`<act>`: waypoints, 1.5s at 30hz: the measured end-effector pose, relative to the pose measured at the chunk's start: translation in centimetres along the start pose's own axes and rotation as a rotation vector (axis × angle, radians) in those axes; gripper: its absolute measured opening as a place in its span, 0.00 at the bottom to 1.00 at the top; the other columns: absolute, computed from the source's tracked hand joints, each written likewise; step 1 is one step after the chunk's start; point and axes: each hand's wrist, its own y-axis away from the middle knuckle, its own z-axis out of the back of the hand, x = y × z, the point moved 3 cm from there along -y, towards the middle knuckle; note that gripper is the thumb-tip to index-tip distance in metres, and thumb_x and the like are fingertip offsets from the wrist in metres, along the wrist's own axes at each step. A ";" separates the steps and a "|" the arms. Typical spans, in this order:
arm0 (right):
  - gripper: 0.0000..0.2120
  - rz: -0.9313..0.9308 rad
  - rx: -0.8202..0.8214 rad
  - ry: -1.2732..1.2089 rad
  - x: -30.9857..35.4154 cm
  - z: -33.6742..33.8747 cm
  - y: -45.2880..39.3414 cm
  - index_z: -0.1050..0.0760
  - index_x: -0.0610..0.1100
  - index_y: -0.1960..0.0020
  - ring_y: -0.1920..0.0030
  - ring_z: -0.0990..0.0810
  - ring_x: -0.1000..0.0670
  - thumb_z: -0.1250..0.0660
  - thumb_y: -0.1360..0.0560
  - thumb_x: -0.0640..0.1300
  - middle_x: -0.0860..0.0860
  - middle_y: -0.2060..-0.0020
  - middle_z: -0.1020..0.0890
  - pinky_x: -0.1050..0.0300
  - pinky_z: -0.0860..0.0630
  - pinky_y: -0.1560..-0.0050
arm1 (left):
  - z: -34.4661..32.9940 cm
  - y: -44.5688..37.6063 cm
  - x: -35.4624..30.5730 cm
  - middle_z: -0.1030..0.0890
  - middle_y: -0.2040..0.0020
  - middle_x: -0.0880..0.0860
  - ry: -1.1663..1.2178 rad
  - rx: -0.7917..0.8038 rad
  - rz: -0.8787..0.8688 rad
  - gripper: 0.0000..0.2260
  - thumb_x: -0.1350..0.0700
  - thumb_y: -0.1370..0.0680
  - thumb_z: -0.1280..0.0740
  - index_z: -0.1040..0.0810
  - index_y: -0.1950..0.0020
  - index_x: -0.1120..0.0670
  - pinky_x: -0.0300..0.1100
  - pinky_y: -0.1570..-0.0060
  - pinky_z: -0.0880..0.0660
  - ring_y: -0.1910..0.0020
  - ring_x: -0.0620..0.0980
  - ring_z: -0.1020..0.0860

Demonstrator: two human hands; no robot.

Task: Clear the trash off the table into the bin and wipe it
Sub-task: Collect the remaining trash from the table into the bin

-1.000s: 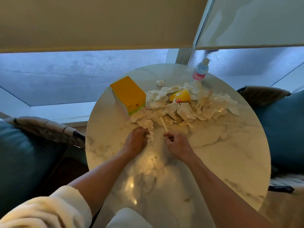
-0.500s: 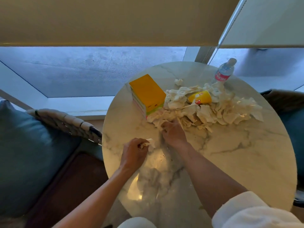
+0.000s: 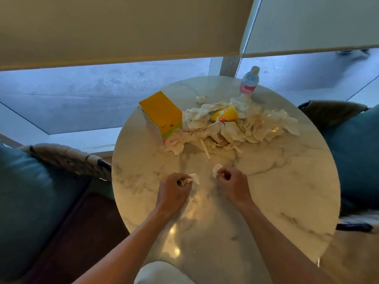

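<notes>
the right hand (image 3: 230,184), which half a second ago was reaching into the near edge of the heap, has drawn back toward the body and is now curled round a small crumpled white tissue scrap (image 3: 216,169) that pokes out past its knuckles. the left hand (image 3: 174,191) is where it was, fingers curled on its own white tissue wad (image 3: 192,178). both hands sit side by side, a little apart, over the bare near half of the round white marble worktop (image 3: 276,201) — so two pieces are gathered, and i'd judge the clearing has barely begun.

the bulk of the trash is untouched: a heap of crumpled cream paper napkins (image 3: 235,130) across the far half, with a tipped yellow paper cup (image 3: 225,115) lying in it, a thin pale stick (image 3: 205,149) at its near fringe, and one stray white paper ball (image 3: 200,99) just beyond. a yellow cardboard tissue box (image 3: 162,113) touches the heap's left end; a clear plastic water bottle with a pink label (image 3: 249,84) stands upright near the far rim.

no bin shows in view. the worktop's left and right rims sit close to blue cushioned chairs (image 3: 354,152) — the open room is the near half, in front of the hands.
</notes>
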 end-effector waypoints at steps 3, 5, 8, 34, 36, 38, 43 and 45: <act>0.03 -0.090 -0.087 -0.058 -4.2 4.8 2.7 0.18 0.45 0.54 0.58 0.20 0.49 0.29 0.27 0.43 0.50 0.59 0.17 0.55 0.24 0.55 | -3.9 2.1 -2.3 0.18 0.62 0.44 0.004 0.074 -0.039 0.06 0.60 0.28 0.29 0.15 0.55 0.50 0.25 0.64 0.32 0.64 0.40 0.23; 0.03 -0.122 -0.171 -0.091 -7.0 8.2 4.7 0.17 0.43 0.54 0.57 0.20 0.49 0.29 0.27 0.41 0.49 0.59 0.17 0.56 0.26 0.56 | -6.6 3.8 -3.8 0.18 0.61 0.45 0.002 0.122 -0.072 0.07 0.59 0.28 0.29 0.15 0.54 0.50 0.25 0.64 0.31 0.63 0.42 0.22; 0.03 -0.175 -0.271 -0.146 -11.6 13.4 8.0 0.18 0.42 0.53 0.56 0.20 0.49 0.29 0.27 0.38 0.48 0.58 0.17 0.60 0.29 0.55 | -10.6 6.4 -5.6 0.17 0.60 0.45 -0.029 0.194 -0.106 0.06 0.58 0.28 0.29 0.15 0.55 0.49 0.27 0.63 0.30 0.62 0.42 0.22; 0.12 -0.837 0.097 -0.183 -50.0 13.9 25.5 0.21 0.43 0.40 0.42 0.22 0.46 0.35 0.23 0.39 0.44 0.40 0.21 0.56 0.27 0.43 | -35.3 26.3 -1.9 0.23 0.47 0.41 -0.303 0.735 0.131 0.17 0.58 0.24 0.32 0.24 0.36 0.46 0.29 0.60 0.25 0.59 0.37 0.23; 0.15 -0.843 0.166 -0.204 -51.0 11.7 23.6 0.24 0.42 0.36 0.38 0.25 0.46 0.37 0.22 0.38 0.44 0.36 0.24 0.61 0.31 0.45 | -37.3 25.4 -0.2 0.23 0.44 0.42 -0.337 0.754 0.157 0.19 0.57 0.24 0.32 0.25 0.33 0.48 0.32 0.59 0.23 0.60 0.37 0.22; 0.16 -0.819 0.220 -0.224 -51.7 9.5 21.5 0.25 0.42 0.35 0.37 0.26 0.46 0.38 0.21 0.37 0.44 0.34 0.26 0.62 0.32 0.46 | -39.2 24.6 1.5 0.22 0.43 0.46 -0.361 0.759 0.199 0.20 0.58 0.24 0.33 0.26 0.32 0.49 0.33 0.63 0.24 0.63 0.37 0.21; 0.17 -0.792 0.333 -0.286 -53.9 4.5 18.0 0.25 0.50 0.36 0.41 0.24 0.48 0.39 0.23 0.42 0.47 0.34 0.25 0.58 0.29 0.48 | -44.3 23.0 5.8 0.20 0.45 0.50 -0.430 0.777 0.296 0.20 0.57 0.24 0.34 0.27 0.32 0.48 0.34 0.63 0.22 0.60 0.42 0.19; 0.17 -0.813 0.329 -0.287 -54.8 3.7 17.8 0.25 0.50 0.35 0.41 0.24 0.47 0.39 0.23 0.43 0.47 0.35 0.25 0.55 0.26 0.45 | -46.5 22.3 7.7 0.19 0.44 0.53 -0.469 0.786 0.329 0.21 0.56 0.25 0.34 0.27 0.31 0.48 0.43 0.53 0.20 0.52 0.50 0.18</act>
